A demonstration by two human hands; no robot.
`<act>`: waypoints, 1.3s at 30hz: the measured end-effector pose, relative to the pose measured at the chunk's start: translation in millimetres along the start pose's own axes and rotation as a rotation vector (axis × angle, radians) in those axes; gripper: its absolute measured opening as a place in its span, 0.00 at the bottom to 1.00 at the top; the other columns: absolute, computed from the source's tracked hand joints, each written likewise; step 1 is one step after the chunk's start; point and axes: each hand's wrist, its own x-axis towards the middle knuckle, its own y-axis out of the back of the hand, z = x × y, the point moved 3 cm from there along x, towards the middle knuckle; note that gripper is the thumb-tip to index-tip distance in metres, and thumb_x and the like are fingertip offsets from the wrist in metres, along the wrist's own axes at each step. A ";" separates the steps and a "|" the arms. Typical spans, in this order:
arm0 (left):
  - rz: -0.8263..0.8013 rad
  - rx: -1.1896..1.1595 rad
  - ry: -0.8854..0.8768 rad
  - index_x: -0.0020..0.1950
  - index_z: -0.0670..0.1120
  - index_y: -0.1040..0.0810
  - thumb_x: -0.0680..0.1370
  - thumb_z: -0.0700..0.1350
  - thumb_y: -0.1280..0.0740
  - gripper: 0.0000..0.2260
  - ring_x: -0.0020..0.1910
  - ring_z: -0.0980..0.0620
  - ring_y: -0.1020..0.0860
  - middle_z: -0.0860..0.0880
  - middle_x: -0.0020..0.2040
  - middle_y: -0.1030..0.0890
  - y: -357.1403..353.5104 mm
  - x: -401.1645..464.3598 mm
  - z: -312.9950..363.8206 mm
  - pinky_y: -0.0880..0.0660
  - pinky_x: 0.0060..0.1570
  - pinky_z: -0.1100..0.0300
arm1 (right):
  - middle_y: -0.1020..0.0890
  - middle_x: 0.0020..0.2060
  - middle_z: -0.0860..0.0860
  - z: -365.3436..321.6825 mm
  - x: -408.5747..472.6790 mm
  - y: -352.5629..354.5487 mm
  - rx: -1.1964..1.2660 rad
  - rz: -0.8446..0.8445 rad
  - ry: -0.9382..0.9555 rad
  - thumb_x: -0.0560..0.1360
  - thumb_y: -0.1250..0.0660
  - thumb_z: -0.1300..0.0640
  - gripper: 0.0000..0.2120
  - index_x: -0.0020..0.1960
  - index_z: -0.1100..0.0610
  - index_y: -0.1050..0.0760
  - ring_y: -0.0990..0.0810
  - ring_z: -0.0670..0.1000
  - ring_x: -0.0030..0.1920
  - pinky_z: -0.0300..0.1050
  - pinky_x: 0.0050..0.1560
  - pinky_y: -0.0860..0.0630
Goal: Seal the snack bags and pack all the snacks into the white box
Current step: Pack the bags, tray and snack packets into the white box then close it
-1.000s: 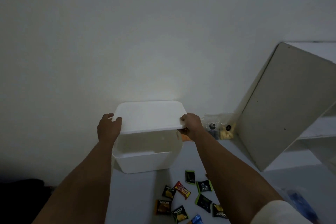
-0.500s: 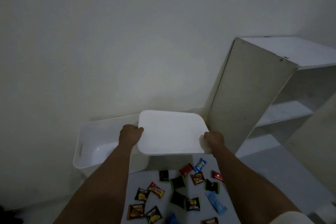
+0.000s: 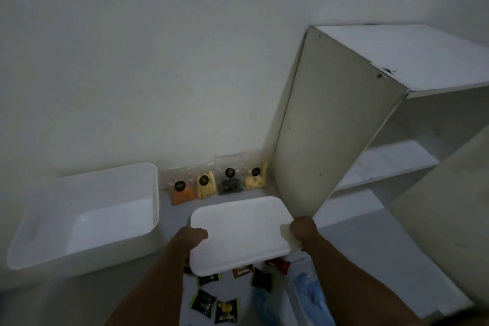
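Note:
The white box [image 3: 87, 222] stands open and empty at the left on the grey surface. I hold its white lid [image 3: 238, 230] flat in the air to the right of the box. My left hand [image 3: 191, 237] grips the lid's left edge and my right hand [image 3: 301, 229] grips its right edge. Several clear snack bags [image 3: 214, 182] with black round labels lean against the wall behind the lid. Small dark snack packets [image 3: 217, 304] lie scattered below the lid, some hidden under it.
A white shelf unit [image 3: 344, 140] stands at the right, its side panel close to the lid's right corner. Blue packets [image 3: 309, 296] lie beside its base. The wall runs along the back.
The lid came off the box and moved right and down in both hands. The snack bags by the wall came back into view behind it.

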 end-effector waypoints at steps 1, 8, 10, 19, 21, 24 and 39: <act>0.031 -0.007 0.009 0.71 0.33 0.30 0.78 0.45 0.29 0.26 0.66 0.34 0.27 0.33 0.71 0.29 -4.8 4.0 0.6 0.27 0.64 0.44 | 0.23 0.49 0.62 1.8 9.6 -2.6 -0.035 -0.024 0.000 0.81 0.41 0.64 0.15 0.62 0.71 0.24 0.28 0.55 0.49 0.44 0.49 0.30; 0.135 -0.149 -0.010 0.78 0.38 0.38 0.74 0.54 0.28 0.39 0.74 0.38 0.34 0.38 0.79 0.38 -24.8 24.9 9.5 0.35 0.70 0.49 | 0.23 0.50 0.58 0.2 49.8 -20.7 0.135 -0.177 -0.148 0.78 0.37 0.61 0.15 0.64 0.61 0.26 0.24 0.57 0.46 0.56 0.52 0.20; 0.168 -0.151 -0.026 0.77 0.39 0.33 0.71 0.56 0.29 0.39 0.74 0.39 0.33 0.39 0.78 0.35 -28.5 28.8 12.6 0.34 0.70 0.50 | 0.25 0.52 0.58 -1.8 53.7 -28.7 0.194 -0.200 -0.165 0.77 0.36 0.59 0.18 0.66 0.58 0.29 0.24 0.60 0.50 0.58 0.51 0.20; 0.268 -0.260 -0.064 0.72 0.41 0.27 0.78 0.48 0.30 0.24 0.70 0.39 0.29 0.39 0.74 0.29 -49.5 41.2 11.4 0.31 0.67 0.50 | 0.29 0.67 0.58 -6.1 71.1 -34.4 0.150 -0.175 -0.102 0.73 0.29 0.50 0.34 0.76 0.49 0.38 0.27 0.62 0.62 0.64 0.54 0.20; 0.258 -0.257 -0.065 0.72 0.41 0.27 0.79 0.48 0.30 0.23 0.70 0.39 0.29 0.39 0.74 0.29 -52.5 38.5 10.4 0.31 0.66 0.49 | 0.29 0.68 0.58 -4.9 68.5 -33.6 0.086 -0.162 -0.065 0.73 0.30 0.50 0.35 0.77 0.52 0.38 0.27 0.62 0.63 0.60 0.57 0.21; 0.259 -0.232 -0.081 0.72 0.41 0.28 0.79 0.47 0.31 0.23 0.69 0.39 0.28 0.39 0.74 0.29 -53.6 32.5 6.9 0.31 0.65 0.50 | 0.24 0.64 0.60 2.5 60.3 -34.5 -0.080 -0.052 0.077 0.75 0.32 0.52 0.28 0.71 0.60 0.32 0.23 0.61 0.61 0.52 0.60 0.24; 0.339 -0.265 -0.246 0.65 0.46 0.24 0.72 0.50 0.26 0.23 0.45 0.55 0.21 0.44 0.57 0.18 17.7 56.1 37.4 0.26 0.42 0.61 | 0.20 0.59 0.52 -137.7 32.3 -101.4 -0.039 -0.208 0.463 0.76 0.32 0.53 0.20 0.67 0.55 0.25 0.22 0.53 0.58 0.44 0.56 0.27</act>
